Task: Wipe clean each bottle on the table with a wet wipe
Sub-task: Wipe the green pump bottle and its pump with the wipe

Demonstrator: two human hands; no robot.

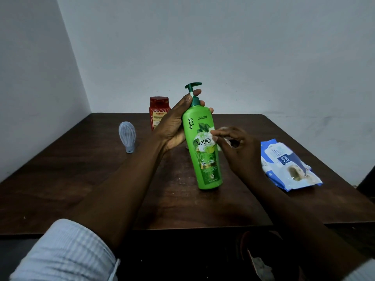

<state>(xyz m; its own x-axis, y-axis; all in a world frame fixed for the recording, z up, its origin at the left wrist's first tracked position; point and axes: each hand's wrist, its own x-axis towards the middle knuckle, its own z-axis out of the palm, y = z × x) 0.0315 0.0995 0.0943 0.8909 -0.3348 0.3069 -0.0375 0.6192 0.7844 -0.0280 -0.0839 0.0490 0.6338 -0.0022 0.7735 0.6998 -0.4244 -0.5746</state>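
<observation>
Your striped sleeve (67, 252) is closest, leading to your left hand (174, 122), curled round the upper body of the green shampoo bottle (203, 147), which tilts on the table (81, 179). Your right hand (235, 147) pinches a wet wipe (215, 133) against its label. Beyond your grip stands a red bottle (158, 110); a wipes pack (288, 165) lies right.

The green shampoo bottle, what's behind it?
Behind the green shampoo bottle, the left hand's fingers wrap round its neck. A red bottle stands further back. The bottle hides the table directly behind it.
</observation>
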